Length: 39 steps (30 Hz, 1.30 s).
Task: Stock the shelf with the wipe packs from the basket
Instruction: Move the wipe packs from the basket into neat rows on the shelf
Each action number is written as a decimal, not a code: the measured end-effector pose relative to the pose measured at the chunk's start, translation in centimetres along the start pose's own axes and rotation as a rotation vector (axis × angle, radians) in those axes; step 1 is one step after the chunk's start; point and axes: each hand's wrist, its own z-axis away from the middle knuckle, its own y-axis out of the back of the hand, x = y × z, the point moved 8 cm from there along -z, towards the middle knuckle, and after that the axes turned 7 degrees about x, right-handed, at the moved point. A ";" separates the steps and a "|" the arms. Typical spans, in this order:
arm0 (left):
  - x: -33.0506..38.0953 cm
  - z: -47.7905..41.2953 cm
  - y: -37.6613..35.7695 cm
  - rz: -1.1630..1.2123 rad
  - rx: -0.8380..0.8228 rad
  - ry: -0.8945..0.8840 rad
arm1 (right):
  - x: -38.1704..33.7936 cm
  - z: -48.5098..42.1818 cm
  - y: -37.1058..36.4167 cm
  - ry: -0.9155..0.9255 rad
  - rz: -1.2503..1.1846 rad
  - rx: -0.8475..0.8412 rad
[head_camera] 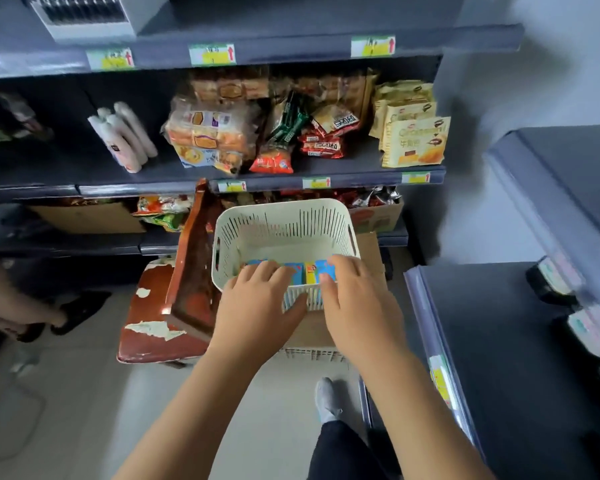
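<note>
A cream slotted basket [284, 220] stands on a cardboard box in front of the shelves. Blue and yellow wipe packs [309, 271] lie in a row along its near wall. My left hand [260, 299] reaches over the near rim, fingers curled down onto the left packs. My right hand [357, 299] reaches in beside it, fingers and thumb bent around the right packs. How firmly either hand grips is hidden by the rim. The dark shelf [84, 164] at mid height has bare room on its left part.
Snack packs [208, 136] and pale bottles [125, 136] fill the middle shelf. A worn red stool [160, 306] stands left of the basket. Another person's legs [21, 306] are at the far left. A dark counter [516, 341] runs along the right. My foot [328, 398] is below.
</note>
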 end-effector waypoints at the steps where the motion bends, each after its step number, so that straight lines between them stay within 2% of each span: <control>1: -0.5 -1.8 -0.9 -0.006 -0.014 0.019 | 0.6 -2.3 -0.2 0.002 -0.019 -0.005; 7: -4.2 -9.8 -6.0 0.068 -0.128 0.189 | 3.9 -13.0 -3.9 -0.052 -0.090 -0.055; 12: -9.1 -13.6 -11.2 0.134 -0.261 0.369 | 7.3 -16.5 -9.9 -0.337 -0.376 -0.051; 14: -11.3 -14.2 -13.7 0.174 -0.324 0.469 | 9.0 -17.2 -13.5 -0.434 -0.357 -0.054; 17: -13.7 -14.4 -18.2 0.095 -0.516 0.499 | 11.1 -17.2 -19.6 -0.575 -0.252 -0.231; 20: -14.7 -13.8 -23.1 -0.069 -0.823 0.356 | 12.6 -16.9 -24.8 -0.666 -0.160 -0.398; 22: -15.9 -14.2 -25.6 -0.116 -0.902 0.304 | 13.4 -16.6 -28.1 -0.693 -0.064 -0.528; 26: -17.9 -14.5 -30.0 -0.130 -0.939 0.237 | 13.6 -15.4 -33.2 -0.690 0.054 -0.824; 30: -19.0 -14.7 -32.9 -0.147 -0.917 0.183 | 14.1 -14.6 -35.9 -0.787 0.254 -0.839; 33: -19.2 -15.3 -33.6 -0.209 -0.868 0.145 | 14.5 -14.2 -35.9 -0.857 0.227 -0.752; 37: -18.4 -16.3 -32.7 -0.289 -0.820 0.090 | 14.1 -14.1 -35.5 -0.804 0.239 -0.782; 39: -18.2 -16.8 -31.7 -0.271 -0.788 0.117 | 14.2 -14.2 -35.8 -0.764 0.152 -0.782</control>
